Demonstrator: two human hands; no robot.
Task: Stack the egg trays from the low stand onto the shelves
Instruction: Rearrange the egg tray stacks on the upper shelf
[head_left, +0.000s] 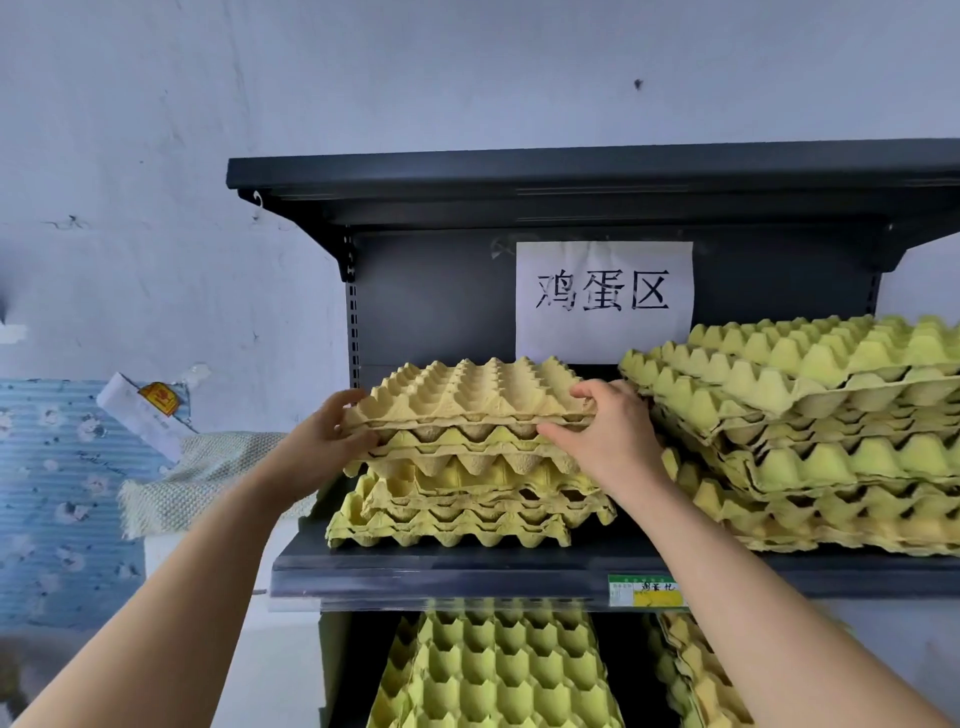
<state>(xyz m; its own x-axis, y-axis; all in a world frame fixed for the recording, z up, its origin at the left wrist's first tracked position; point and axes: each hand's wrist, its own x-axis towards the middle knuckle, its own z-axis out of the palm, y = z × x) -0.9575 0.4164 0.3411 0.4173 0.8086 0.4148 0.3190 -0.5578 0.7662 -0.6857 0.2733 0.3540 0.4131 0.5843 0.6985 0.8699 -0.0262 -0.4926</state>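
Observation:
A pale yellow egg tray (470, 389) lies on top of a stack of egg trays (467, 499) on the dark shelf (441, 571). My left hand (332, 436) grips the top tray's left edge, thumb above and fingers below. At its right front corner my right hand (602, 431) grips the same tray. A taller, greener stack of trays (810, 431) stands right beside it on the shelf, leaning a little.
A paper sign (604, 301) hangs on the shelf's back panel under the upper shelf (571, 176). More egg trays (498, 670) sit on the level below. To the left are a woven cloth (208, 478), a white box (145, 410) and a blue patterned sheet (57, 493).

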